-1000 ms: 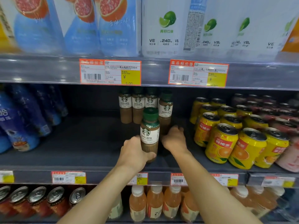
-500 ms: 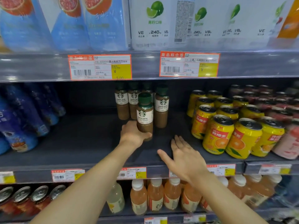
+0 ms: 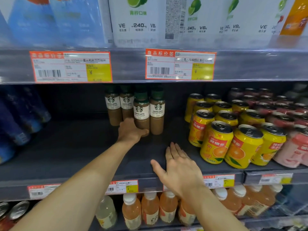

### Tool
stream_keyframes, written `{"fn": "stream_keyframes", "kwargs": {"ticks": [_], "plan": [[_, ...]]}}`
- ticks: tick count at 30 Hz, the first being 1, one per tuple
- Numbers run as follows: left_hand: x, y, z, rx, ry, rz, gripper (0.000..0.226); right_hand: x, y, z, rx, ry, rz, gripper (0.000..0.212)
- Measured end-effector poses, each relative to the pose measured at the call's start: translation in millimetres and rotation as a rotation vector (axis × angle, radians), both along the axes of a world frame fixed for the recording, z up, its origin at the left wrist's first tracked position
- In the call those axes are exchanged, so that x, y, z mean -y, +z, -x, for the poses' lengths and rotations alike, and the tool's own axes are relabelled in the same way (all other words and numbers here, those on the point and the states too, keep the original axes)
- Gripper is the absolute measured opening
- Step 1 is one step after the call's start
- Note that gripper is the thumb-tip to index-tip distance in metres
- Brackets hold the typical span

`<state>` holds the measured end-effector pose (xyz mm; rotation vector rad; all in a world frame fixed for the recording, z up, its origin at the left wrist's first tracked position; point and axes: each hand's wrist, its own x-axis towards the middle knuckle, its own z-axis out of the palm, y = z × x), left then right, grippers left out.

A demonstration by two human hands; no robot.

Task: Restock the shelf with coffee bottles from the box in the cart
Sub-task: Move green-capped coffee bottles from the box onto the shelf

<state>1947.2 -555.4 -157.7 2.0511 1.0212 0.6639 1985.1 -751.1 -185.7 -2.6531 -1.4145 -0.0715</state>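
Observation:
Several green-capped coffee bottles stand together deep on the dark middle shelf (image 3: 70,147). My left hand (image 3: 131,130) grips the base of one coffee bottle (image 3: 141,112), which stands upright beside another coffee bottle (image 3: 157,112) on its right. Two more coffee bottles (image 3: 113,105) stand just behind. My right hand (image 3: 180,167) hovers over the shelf's front part with its fingers spread and straight, holding nothing. The box and the cart are out of view.
Yellow orange-drink cans (image 3: 216,140) crowd the shelf's right side, with pink cans (image 3: 296,147) beyond them. Blue bottles (image 3: 15,120) fill the left. White and blue drink packs (image 3: 138,22) sit on the shelf above. Orange juice bottles (image 3: 150,209) stand below.
My left hand has pushed the coffee bottle from the shelf's front back into the group. My right hand let go near the bottles and drew back toward the front edge, fingers now spread.

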Motion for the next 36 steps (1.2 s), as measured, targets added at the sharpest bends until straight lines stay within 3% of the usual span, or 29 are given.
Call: {"fn": "stream_keyframes", "kwargs": {"ticks": [9,22,26,31,36], "plan": [[-3.5,1.2,-8.6,-0.043,0.024,-0.01,0.047,1.3,2.1,0.0,-0.014,0.015,-0.001,0.094],[-2.0,4.1,-16.1,-0.179,0.053,-0.064,0.05,-3.7,-2.7,-4.4,-0.016,0.011,-0.01,0.108],[13.2,-3.1,-3.8,-0.225,0.06,-0.081,0.058,-4.0,0.2,-6.1,-0.048,0.001,0.018,0.089],[49.9,-1.0,40.5,-0.428,0.062,-0.381,0.062,-5.5,6.4,-9.7,-0.067,0.005,0.044,0.087],[106.7,-8.0,97.1,-0.564,-0.12,-0.714,0.065,-0.6,9.9,-8.9,-0.079,-0.015,0.131,0.093]]}}
